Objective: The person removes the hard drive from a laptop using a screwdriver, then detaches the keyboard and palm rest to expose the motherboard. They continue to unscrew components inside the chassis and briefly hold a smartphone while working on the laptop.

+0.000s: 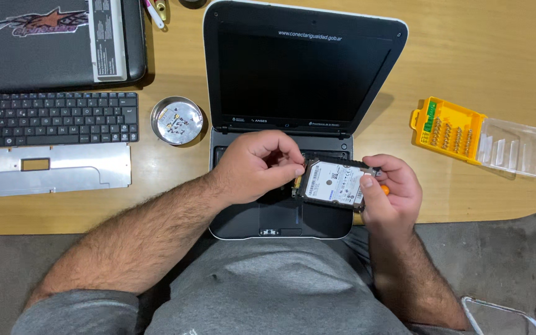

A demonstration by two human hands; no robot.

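From the head camera: both hands are holding a small hard drive (333, 183) above the open laptop (278, 214) on the worktop (479, 80). The left hand (259, 166) is pinching its near-left edge, fingers (293, 169) clenched on it; the right hand (391, 197) is gripping the right side. It is looking stiff, light and fragile, best held by the edges, clear of the label face
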